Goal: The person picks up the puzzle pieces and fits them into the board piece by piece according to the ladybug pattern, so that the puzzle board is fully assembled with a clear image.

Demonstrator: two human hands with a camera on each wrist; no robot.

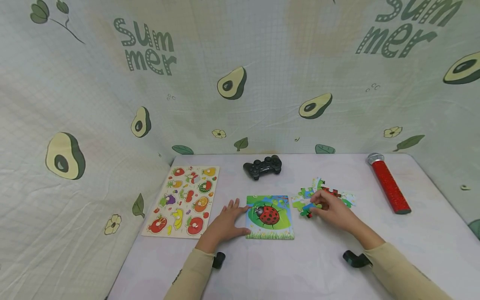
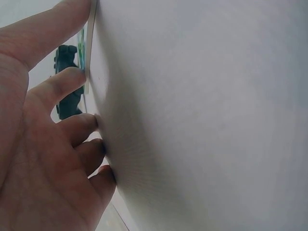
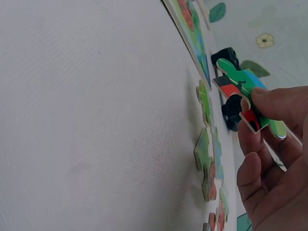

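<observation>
A square ladybug puzzle board [image 1: 269, 231] lies flat in the middle of the table. My left hand [image 1: 226, 223] rests at its left side, fingers spread, with thumb and index fingertip at the board's edge [image 2: 89, 48]. The other fingertips touch the white tabletop. To the right of the board, my right hand [image 1: 337, 214] pinches a jigsaw piece [image 3: 236, 74] between thumb and fingers; it is green with red, black and blue parts. Raised above the table, that piece is tilted in the right wrist view. Several loose jigsaw pieces [image 3: 204, 149] lie beneath and behind this hand, partly hidden by it.
On the left lies a wooden fruit puzzle board [image 1: 183, 208]. A black game controller [image 1: 263, 166] sits behind the ladybug board. At the far right is a red microphone [image 1: 390, 183] with a silver head. A patterned cloth [image 1: 270, 125] hangs along the table's back edge.
</observation>
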